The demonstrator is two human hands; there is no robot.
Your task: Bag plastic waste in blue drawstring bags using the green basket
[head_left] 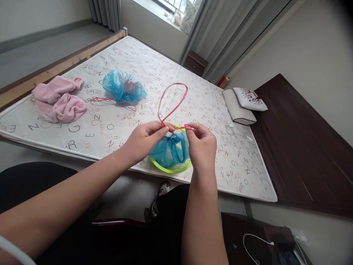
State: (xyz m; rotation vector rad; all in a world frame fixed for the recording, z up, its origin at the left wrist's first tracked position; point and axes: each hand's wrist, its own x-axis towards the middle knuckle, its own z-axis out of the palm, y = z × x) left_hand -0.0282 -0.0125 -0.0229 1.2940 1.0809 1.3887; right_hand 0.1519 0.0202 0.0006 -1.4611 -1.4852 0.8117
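Note:
A blue plastic bag (168, 152) sits in a lime-green mesh basket (172, 170) near the mattress edge, its neck gathered at the top. Above it, my left hand (150, 136) pinches a red string (173, 85) between thumb and fingers; a long loop of it rises beyond the hand. My right hand (202, 141) is closed on another part of the same string, stretched short between both hands. A second blue plastic bag (124, 86), tied with red string, lies farther left on the mattress. Something reddish shows dimly through it.
The letter-printed mattress (154, 70) carries a pink cloth (59, 99) at left. By the dark headboard (303, 147) at right lie a beige bolster (238, 106) and a patterned pillow (250, 98). A dark nightstand (239, 235) with a white cable stands at lower right.

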